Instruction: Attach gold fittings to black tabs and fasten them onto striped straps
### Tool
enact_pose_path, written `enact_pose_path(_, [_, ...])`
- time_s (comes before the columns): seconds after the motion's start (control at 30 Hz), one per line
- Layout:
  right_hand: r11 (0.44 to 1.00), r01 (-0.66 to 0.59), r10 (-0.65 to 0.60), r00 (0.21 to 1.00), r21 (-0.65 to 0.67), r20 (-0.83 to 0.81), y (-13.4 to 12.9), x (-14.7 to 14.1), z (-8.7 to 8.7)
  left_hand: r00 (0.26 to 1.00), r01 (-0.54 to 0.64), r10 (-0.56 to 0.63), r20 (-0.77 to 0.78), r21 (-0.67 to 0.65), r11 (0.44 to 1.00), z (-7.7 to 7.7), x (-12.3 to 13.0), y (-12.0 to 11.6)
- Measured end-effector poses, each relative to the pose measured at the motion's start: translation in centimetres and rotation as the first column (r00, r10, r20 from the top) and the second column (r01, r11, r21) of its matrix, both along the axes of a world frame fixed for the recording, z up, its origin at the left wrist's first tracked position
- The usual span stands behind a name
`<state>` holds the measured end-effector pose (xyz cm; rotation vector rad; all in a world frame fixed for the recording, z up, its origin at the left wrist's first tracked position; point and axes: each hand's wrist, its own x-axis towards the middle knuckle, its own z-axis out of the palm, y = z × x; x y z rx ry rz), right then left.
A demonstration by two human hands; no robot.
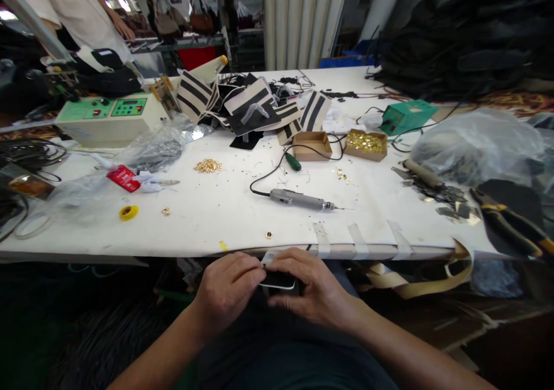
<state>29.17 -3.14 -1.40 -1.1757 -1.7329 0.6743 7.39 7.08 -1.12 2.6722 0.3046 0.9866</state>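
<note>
At the table's front edge, both hands meet around a small black flat piece with a pale edge (279, 280). My right hand (314, 286) is closed around its right side, thumb below and fingers above. My left hand (231, 286) has its fingers pressed together at the piece's left end; whether they pinch something small there is hidden. Just beyond the hands lies a small gold fitting with a dark centre (269, 235). Farther in, a grey electric screwdriver (298, 198) rests on its side with its bit pointing right.
A pile of gold parts (208, 165), yellow tape roll (128, 213) and red glue bottle (123, 177) lie left. Two cardboard boxes (311, 147) stand behind the screwdriver, one holding gold pieces (366, 142). Pliers (511, 222) lie right. Striped pieces (251, 104) are heaped at the back.
</note>
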Motion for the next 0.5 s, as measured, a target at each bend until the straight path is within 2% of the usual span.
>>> enact_pose_path(0.13, [0.991, 0.073, -0.077, 0.996, 0.109, 0.034, -0.8, -1.2, -0.5, 1.0, -0.002, 0.002, 0.001, 0.091, 0.996, 1.0, -0.7, -1.1])
enact_pose_path(0.23, [0.987, 0.056, -0.068, 0.995, 0.148, 0.076, -1.2, -1.4, -0.5, 0.999, -0.05, 0.052, -0.014, 0.12, 0.992, 1.4, -1.3, -1.5])
enact_pose_path(0.37, [0.984, 0.005, -0.023, 0.995, 0.179, 0.101, -1.3, -1.2, -0.6, 0.994, -0.079, 0.087, -0.067, 0.114, 0.99, 1.6, -2.1, -1.8])
enact_pose_path(0.5, [0.983, -0.009, -0.006, 0.996, 0.182, 0.085, -1.0, -1.4, -0.7, 0.994, -0.031, 0.036, -0.101, 0.052, 0.998, 1.6, -2.3, -1.9])
